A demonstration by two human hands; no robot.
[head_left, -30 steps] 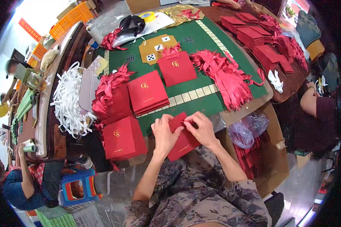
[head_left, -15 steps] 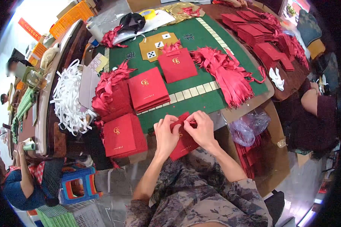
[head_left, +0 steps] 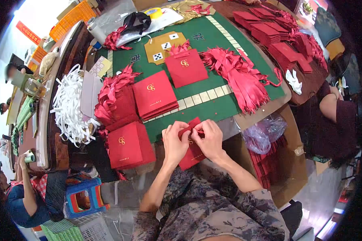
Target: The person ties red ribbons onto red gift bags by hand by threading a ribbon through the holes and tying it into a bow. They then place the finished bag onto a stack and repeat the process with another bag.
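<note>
My left grip (head_left: 176,141) and right grip (head_left: 208,139) (nearly touching) both pinch the red bag (head_left: 193,154), fingers nearly closed.

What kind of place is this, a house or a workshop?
Probably a small workshop: there are stacked red bags, a big heap of white ribbons and an open cardboard box of more red pieces.
</note>
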